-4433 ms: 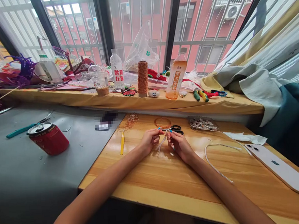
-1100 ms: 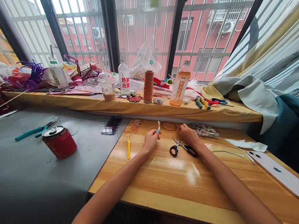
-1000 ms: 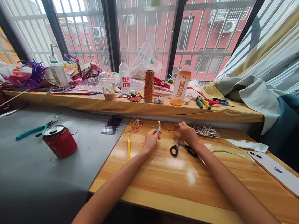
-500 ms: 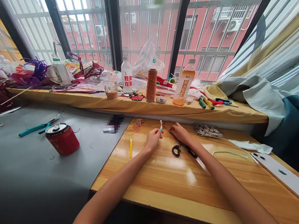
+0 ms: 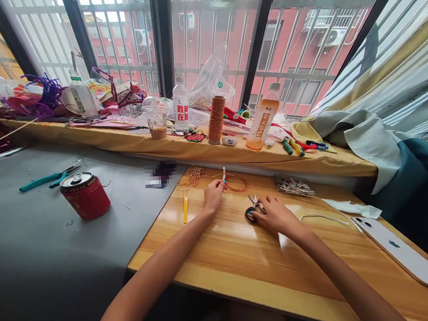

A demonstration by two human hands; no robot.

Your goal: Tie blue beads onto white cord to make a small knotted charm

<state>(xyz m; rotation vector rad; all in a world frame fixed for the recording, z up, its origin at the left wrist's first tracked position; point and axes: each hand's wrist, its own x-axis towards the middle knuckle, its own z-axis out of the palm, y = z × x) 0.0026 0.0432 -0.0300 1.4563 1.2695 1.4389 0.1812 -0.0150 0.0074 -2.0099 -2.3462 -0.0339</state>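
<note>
My left hand (image 5: 213,195) pinches a short, thin white piece (image 5: 224,172) upright between thumb and fingers. Thin copper-coloured strand crosses it near the top. Just right of those fingers, a loose ring of copper-coloured strand (image 5: 240,183) lies on the wooden table. My right hand (image 5: 274,214) is down on the black-handled scissors (image 5: 251,215), its thumb at one ring handle and its fingers curled over the rest. The scissors' metal blades point away from me; the other handle is hidden under the hand.
Nearby on the wooden table (image 5: 213,258) are a tangle of copper strand (image 5: 195,176), a yellow stick (image 5: 185,207), a plastic tray (image 5: 295,185) of small pieces, white cord (image 5: 324,216) and a phone (image 5: 399,248). Left stand a red can (image 5: 86,196) and teal pliers (image 5: 41,182). Bottles line the sill.
My right hand has left the strand by my left hand and come back toward me onto the scissors. My left hand keeps its pinch on the white piece.
</note>
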